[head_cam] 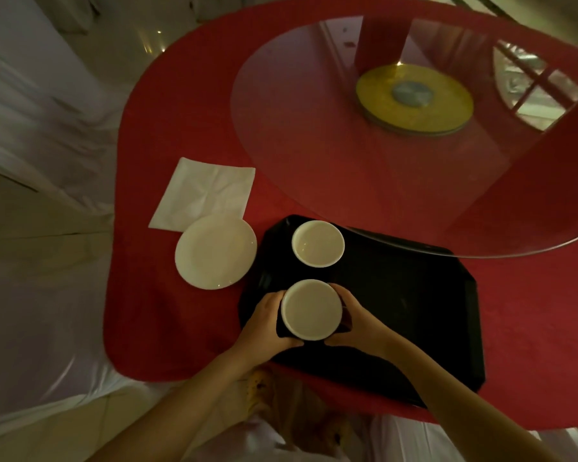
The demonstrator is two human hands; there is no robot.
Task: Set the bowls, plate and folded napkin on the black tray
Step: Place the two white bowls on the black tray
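A black tray lies on the red tablecloth in front of me. One white bowl stands at the tray's far left corner. A second white bowl is over the tray's near left part, held from both sides: my left hand cups its left side and my right hand its right side. Whether this bowl touches the tray I cannot tell. A white plate rests on the cloth left of the tray. Behind the plate lies a folded white napkin, its near edge under the plate's rim.
A round glass turntable with a gold hub covers the table's middle, and its rim overhangs the tray's far edge. The table's edge curves along the left. White-covered chairs stand at the left.
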